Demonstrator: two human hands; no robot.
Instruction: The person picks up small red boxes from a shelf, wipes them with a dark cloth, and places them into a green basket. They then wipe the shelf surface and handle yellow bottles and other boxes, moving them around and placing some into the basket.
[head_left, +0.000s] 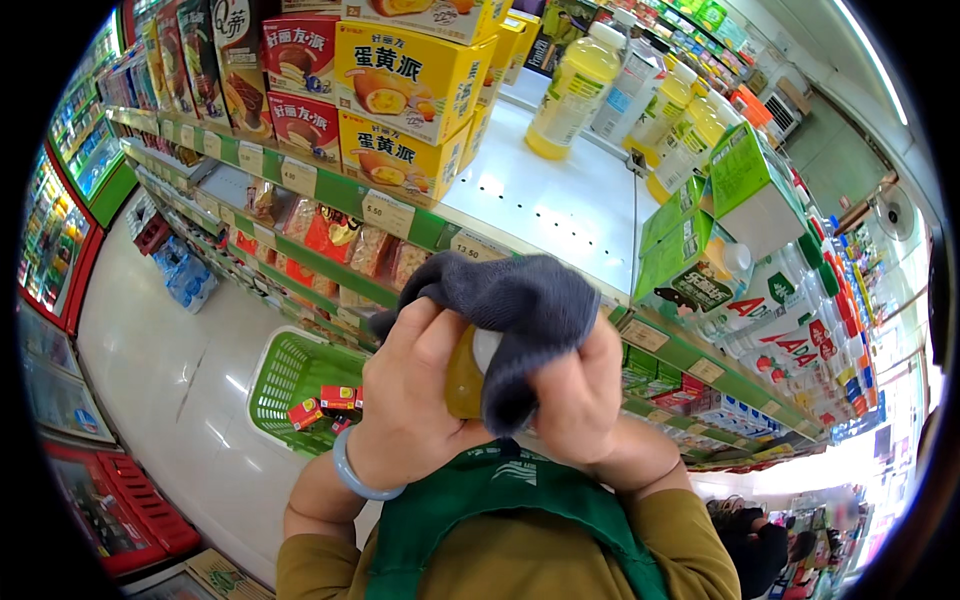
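Observation:
A bottle of yellow drink (463, 386) with a pale cap is held close to my chest, seen from above. My left hand (409, 394) is wrapped around its side. My right hand (579, 394) grips a dark grey cloth (517, 296), which lies over part of the bottle and its cap and also touches the left fingers. Most of the bottle is hidden by the cloth and hands. Just beyond my hands, similar yellow drink bottles (574, 94) stand upright on the white shelf board (555, 202).
Boxed pies (409, 82) are stacked on the shelf to the left, green cartons (682, 262) and milk drink bottles (780, 315) to the right. A green basket (281, 375) with several small red boxes stands on the floor. Another person (757, 547) is at lower right.

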